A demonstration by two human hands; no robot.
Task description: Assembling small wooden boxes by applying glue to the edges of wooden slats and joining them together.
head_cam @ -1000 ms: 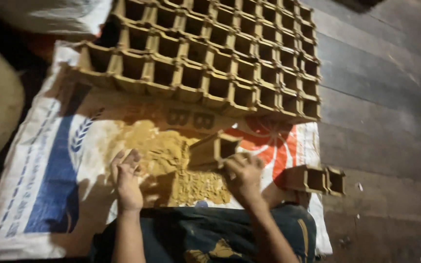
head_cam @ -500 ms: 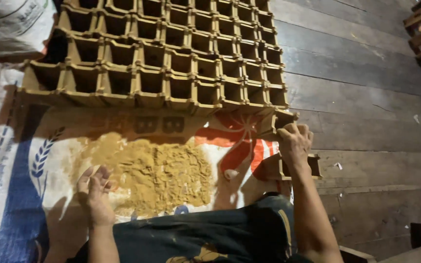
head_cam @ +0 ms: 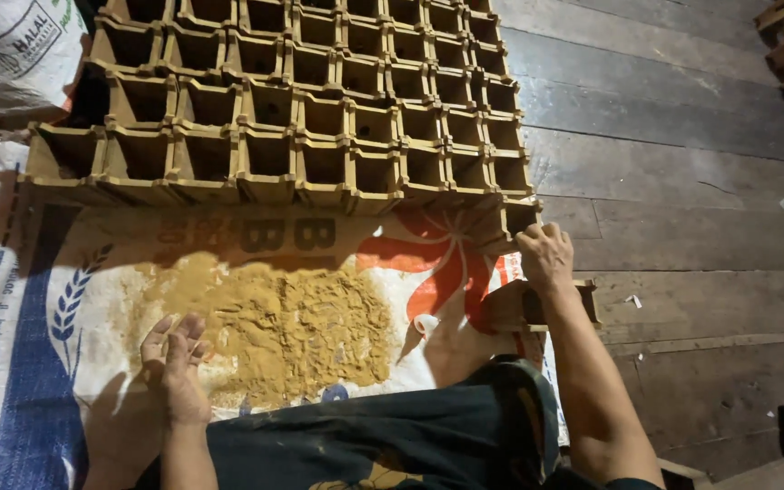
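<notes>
Floor planks under a printed sack [head_cam: 38,299]: right hand [head_cam: 546,254] has moved its clay block [head_cam: 519,218] from the sand pile [head_cam: 283,331] to the block rows' [head_cam: 319,109] near-right corner, gripping it; left hand [head_cam: 174,349] spread on sand.

The floor [head_cam: 682,154] was made of wide, dark wooden planks, worn and scuffed, with narrow gaps running between them and a few pale scraps lying on the boards to the right. A printed woven sack [head_cam: 38,299] in white, blue and orange lay spread flat over the planks, and another pale sack [head_cam: 11,54] stood bunched at the upper left corner. Light fell warm and bright on the middle, while the edges sank into shadow.
</notes>
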